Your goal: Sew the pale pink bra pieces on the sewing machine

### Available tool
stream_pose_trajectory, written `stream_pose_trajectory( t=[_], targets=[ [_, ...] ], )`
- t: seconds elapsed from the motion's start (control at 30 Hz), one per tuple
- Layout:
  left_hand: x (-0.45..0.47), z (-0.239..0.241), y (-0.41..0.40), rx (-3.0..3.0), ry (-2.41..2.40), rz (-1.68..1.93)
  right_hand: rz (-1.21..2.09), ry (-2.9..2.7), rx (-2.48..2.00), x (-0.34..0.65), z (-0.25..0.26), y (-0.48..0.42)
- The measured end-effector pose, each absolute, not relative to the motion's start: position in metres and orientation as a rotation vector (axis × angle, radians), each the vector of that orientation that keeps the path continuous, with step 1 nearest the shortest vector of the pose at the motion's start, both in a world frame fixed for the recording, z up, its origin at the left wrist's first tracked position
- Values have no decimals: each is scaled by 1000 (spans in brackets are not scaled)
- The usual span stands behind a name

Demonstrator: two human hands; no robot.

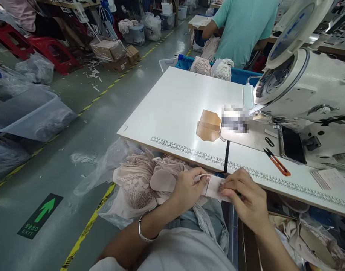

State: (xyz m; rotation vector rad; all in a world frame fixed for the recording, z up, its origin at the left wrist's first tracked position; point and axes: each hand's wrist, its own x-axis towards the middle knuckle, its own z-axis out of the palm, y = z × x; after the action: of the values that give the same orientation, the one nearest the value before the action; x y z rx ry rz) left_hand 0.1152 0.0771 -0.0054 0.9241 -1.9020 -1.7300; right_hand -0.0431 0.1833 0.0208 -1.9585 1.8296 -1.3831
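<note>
Fingers [201, 180] of the left hand [189, 190] are closed on one end of a pale pink fabric strip [214, 187]. The right hand [247, 201] pinches the other end between thumb and fingertips, so both hands hold it taut. The strip sits just below the near edge of the white tabletop [175, 109], over the person's lap, and seems to run leftward into a pink lace bra piece [158, 178].

The strip looks thin, soft and very light. It would likely fold or slip unless gripped at its ends or along a stitched edge, and the lace beside it could snag.

A crumpled clear plastic bag [110, 165] beside the lap holds the heap of pink lace garments. At the far edge of the tabletop a blue bin [240, 75] carries more pale lace cups. On the floor to the left stands a clear plastic tub [28, 113]; its contents cannot be made out.

On the tabletop lie a folded brown paper piece [208, 126], orange-handled thread snips [278, 162] and a black phone [292, 145], next to a white sewing machine [310, 82]. A person in a teal shirt [246, 26] works beyond.
</note>
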Motion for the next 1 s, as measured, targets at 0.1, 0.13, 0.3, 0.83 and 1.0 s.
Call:
stream_pose_trajectory(
  t=[0.1,0.13,0.3,0.83,1.0],
  targets=[
    [113,-2,78,883,-1876,-1721,-1322,2086,-2045,-34,16,179],
    [113,-1,78,851,-1876,-1714,-1282,2121,-2046,-33,14,178],
    [115,-5,77,594,-2069,-1288,-1281,2113,-2025,-33,15,179],
    [87,-45,54,264,-2448,85,-952,2084,-2354,-79,-23,156],
    [93,-49,63,319,-2434,21,-1045,2010,-2302,-80,-23,156]
  ],
)
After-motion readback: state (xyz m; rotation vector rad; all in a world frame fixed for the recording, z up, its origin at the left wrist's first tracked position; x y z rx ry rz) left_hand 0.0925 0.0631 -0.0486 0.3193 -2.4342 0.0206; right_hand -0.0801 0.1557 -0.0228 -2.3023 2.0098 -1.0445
